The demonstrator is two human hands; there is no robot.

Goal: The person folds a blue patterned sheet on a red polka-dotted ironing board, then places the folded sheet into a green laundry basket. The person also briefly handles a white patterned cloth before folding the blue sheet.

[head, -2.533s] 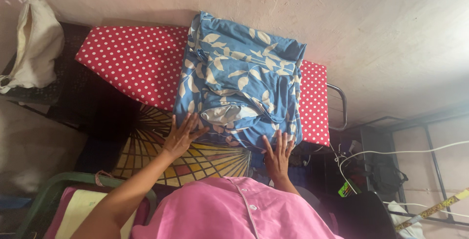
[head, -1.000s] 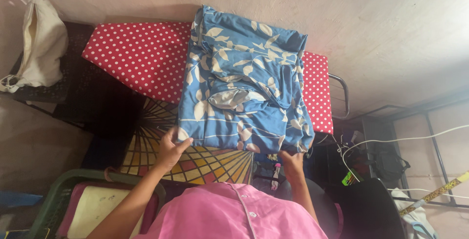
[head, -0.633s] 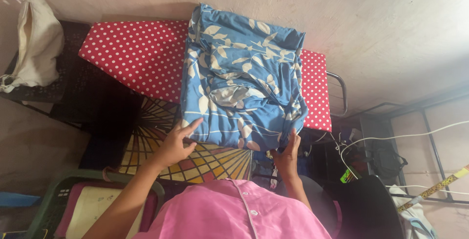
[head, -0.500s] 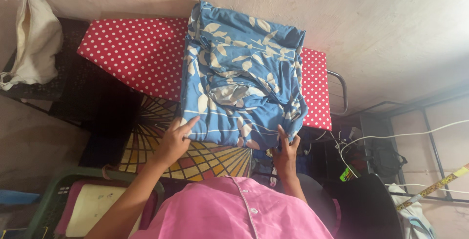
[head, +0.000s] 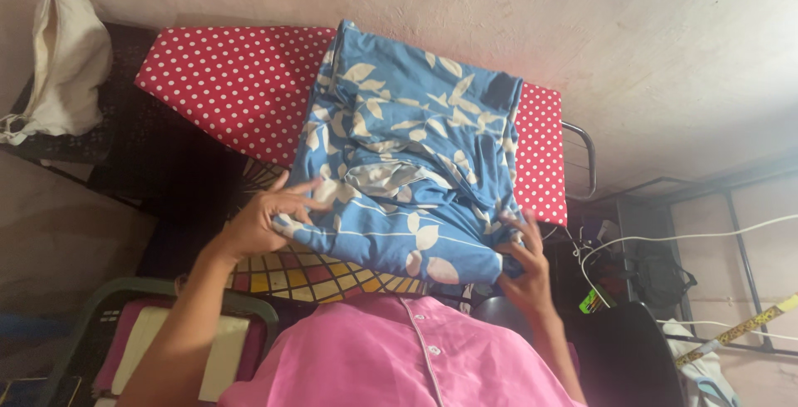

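A blue cloth with a white leaf print (head: 416,157) lies folded across a red ironing board with white dots (head: 224,83). My left hand (head: 266,220) pinches the cloth's near left corner, thumb and fingers closed on the edge. At the near right corner my right hand (head: 524,261) grips the hem, fingers curled into the fabric. The near edge of the cloth hangs over the board toward my pink shirt.
A cream cloth bag (head: 62,58) sits on a dark surface at the left. A patterned yellow and red mat (head: 324,274) shows under the board. White cables (head: 665,241), a black bag and a metal frame crowd the right. A green chair with cushions (head: 166,332) stands lower left.
Both hands have gone from resting flat on the cloth to gripping its near corners. The near edge has been drawn toward me and smoothed out.
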